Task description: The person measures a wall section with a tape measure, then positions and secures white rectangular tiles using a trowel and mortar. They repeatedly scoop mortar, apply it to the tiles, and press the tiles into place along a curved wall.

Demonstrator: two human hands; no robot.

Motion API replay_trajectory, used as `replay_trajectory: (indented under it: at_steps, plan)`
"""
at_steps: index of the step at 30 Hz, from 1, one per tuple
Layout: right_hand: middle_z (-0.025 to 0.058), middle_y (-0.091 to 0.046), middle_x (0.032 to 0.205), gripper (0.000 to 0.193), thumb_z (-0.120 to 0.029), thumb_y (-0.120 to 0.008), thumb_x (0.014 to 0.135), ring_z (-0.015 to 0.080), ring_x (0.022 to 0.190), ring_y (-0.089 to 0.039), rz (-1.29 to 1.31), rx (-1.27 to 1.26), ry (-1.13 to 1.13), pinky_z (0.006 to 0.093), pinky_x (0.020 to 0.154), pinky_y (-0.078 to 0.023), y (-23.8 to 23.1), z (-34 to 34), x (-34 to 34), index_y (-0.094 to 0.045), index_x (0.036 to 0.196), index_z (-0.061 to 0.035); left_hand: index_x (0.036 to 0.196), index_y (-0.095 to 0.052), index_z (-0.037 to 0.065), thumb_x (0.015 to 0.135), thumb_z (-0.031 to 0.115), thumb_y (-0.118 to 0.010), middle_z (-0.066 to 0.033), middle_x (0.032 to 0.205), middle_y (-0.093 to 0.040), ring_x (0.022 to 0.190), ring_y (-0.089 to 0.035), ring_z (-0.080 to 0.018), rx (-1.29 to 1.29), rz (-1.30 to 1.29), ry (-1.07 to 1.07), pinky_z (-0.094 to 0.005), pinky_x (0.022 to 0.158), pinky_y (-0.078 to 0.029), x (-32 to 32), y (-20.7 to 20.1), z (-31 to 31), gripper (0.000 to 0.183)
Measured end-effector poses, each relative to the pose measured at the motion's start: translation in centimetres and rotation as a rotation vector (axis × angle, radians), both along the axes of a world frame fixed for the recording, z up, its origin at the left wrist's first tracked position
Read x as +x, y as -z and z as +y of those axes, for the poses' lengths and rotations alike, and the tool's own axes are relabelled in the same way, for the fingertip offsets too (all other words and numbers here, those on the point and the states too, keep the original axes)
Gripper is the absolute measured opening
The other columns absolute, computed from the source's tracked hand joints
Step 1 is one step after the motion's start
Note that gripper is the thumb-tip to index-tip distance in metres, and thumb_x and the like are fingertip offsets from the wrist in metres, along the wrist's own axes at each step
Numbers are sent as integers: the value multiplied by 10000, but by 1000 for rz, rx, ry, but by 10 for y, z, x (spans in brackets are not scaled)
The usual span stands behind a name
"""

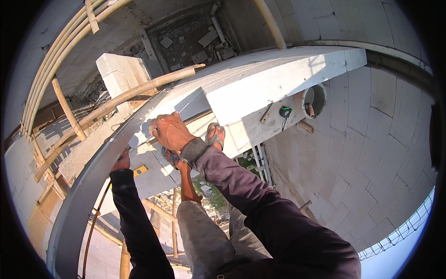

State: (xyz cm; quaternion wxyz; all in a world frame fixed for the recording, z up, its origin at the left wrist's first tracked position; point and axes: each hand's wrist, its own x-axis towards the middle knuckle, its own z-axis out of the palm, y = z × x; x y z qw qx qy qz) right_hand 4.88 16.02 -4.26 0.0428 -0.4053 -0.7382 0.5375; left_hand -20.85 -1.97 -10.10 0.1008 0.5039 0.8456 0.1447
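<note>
"Where's the long grey bar (75, 211)?"

"Up the left side, curving in this wide view, beside the white blockwork (246, 128)."

"And the hands?"

"The right grip (172, 131) is clenched, fingers curled in near the bar's upper stretch; whatever it encloses is hidden. The left grip (122, 160) is at the bar's edge, but it's mostly covered, so I can't tell how firmly it's closed."

"How would you work here?"

"I'd let the left steady the bar and keep the right's effort short and controlled, wrist firm. Weight stays over the sandalled feet (216, 134), because the ground lies well below and overreaching could tip you."

"Anything to mind?"

"The yellow spirit level (140, 171), near the left grip: a careless elbow could knock it off. The tape measure (285, 111) sits safely apart, to the right."
</note>
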Motion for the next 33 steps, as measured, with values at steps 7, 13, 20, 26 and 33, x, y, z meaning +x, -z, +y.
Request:
replay_trajectory:
  at_steps: [7, 13, 20, 26, 33]
  plan:
    - [140, -622, 908, 110, -131, -595, 769, 353, 948, -578, 321, 188, 10, 600, 863, -404, -38, 19, -7, -651, 851, -83, 1053, -645, 13, 936, 188, -570, -121, 997, -674, 943, -638, -242, -429, 278, -47, -380, 817, -511, 17, -86, 37, 223]
    - [167, -629, 871, 80, -96, -600, 762, 390, 921, -613, 275, 242, -99, 607, 824, -437, -107, 39, 1, -659, 769, -43, 1130, -593, 2, 907, 181, -608, -123, 1093, -651, 1012, -627, -234, 205, -468, -374, -380, 876, -515, -31, -70, -25, 286]
    - [163, -675, 1023, 125, -145, -666, 819, 350, 1075, -612, -108, 116, -96, 642, 997, -347, -95, 79, 61, -717, 915, -83, 829, -495, 77, 880, 83, -513, -35, 727, -444, 611, -394, -160, 676, -1446, -970, -309, 533, -342, 20, -122, 23, 54]
    - [90, -678, 937, 96, -142, -640, 841, 294, 1014, -625, -357, 293, -44, 564, 947, -364, -71, 116, 108, -735, 826, -136, 737, -396, 87, 974, 140, -470, -7, 609, -311, 497, -287, -139, 762, -1704, -1158, -290, 449, -285, 4, -125, 7, 254]
    - [61, -632, 850, 99, -142, -630, 864, 253, 931, -596, -194, 756, 274, 496, 916, -362, -93, 185, 148, -720, 823, -140, 858, -453, 90, 1071, 318, -400, 32, 581, -300, 465, -251, -97, 535, -1741, -1297, -259, 424, -269, 113, -150, 20, 316]
